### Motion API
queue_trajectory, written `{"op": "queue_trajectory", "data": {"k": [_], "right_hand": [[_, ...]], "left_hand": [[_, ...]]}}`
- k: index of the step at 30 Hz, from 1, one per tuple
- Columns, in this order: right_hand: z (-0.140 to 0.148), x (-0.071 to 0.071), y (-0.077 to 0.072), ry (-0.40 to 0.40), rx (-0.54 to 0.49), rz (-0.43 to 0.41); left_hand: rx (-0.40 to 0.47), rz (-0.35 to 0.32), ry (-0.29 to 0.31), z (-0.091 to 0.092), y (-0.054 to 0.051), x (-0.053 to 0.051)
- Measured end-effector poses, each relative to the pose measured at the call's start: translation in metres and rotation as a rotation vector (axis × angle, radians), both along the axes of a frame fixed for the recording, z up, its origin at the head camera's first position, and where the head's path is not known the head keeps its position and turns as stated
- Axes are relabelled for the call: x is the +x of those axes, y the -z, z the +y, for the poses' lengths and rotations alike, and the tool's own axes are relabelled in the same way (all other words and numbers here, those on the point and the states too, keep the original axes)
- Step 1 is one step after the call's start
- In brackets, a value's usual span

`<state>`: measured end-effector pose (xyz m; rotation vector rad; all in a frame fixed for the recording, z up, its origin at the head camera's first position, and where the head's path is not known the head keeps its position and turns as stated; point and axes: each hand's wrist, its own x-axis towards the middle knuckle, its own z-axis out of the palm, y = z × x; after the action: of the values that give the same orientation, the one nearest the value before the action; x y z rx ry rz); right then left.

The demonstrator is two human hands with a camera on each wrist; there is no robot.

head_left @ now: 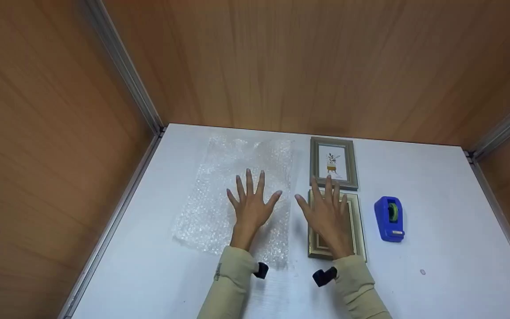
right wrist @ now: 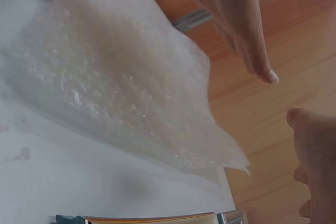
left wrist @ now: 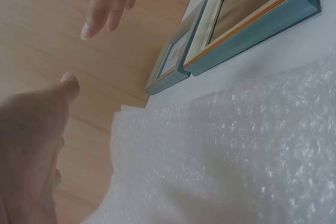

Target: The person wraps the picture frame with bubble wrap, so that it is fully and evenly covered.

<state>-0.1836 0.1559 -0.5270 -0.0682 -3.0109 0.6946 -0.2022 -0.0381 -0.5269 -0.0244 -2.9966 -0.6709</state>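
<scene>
Both hands hover with spread, straight fingers and hold nothing. My left hand (head_left: 250, 212) is above a sheet of bubble wrap (head_left: 206, 212), which lies on the white table. Over the lower picture frame (head_left: 358, 221) is my right hand (head_left: 328, 218), partly hiding that frame. A second frame (head_left: 351, 164) with a small plant picture lies just behind it. In the left wrist view a gap shows between the left hand (left wrist: 31, 145) and the bubble wrap (left wrist: 220, 156). The right wrist view has the right hand (right wrist: 320, 156) raised beside the wrap (right wrist: 131, 87).
A blue tape dispenser (head_left: 388, 230) with a green roll stands right of the frames. Wooden panels (head_left: 303, 66) with metal rails enclose the back and sides of the table (head_left: 436, 212). A small spot (head_left: 423, 272) marks the surface at the right front.
</scene>
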Motion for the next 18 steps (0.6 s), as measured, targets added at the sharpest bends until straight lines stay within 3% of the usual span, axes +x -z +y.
{"op": "queue_trajectory", "data": {"k": [5, 12, 18], "right_hand": [[-0.002, -0.002, 0.0, -0.019, -0.088, -0.003], [-0.005, -0.006, 0.004, -0.024, -0.392, 0.035], [-0.008, -0.007, 0.008, 0.001, -0.572, 0.021]], "left_hand": [[0.039, -0.013, -0.044, -0.011, 0.002, -0.001], [0.157, -0.018, -0.151, -0.038, 0.008, -0.006], [0.26, -0.006, -0.242, -0.067, 0.017, -0.009]]}}
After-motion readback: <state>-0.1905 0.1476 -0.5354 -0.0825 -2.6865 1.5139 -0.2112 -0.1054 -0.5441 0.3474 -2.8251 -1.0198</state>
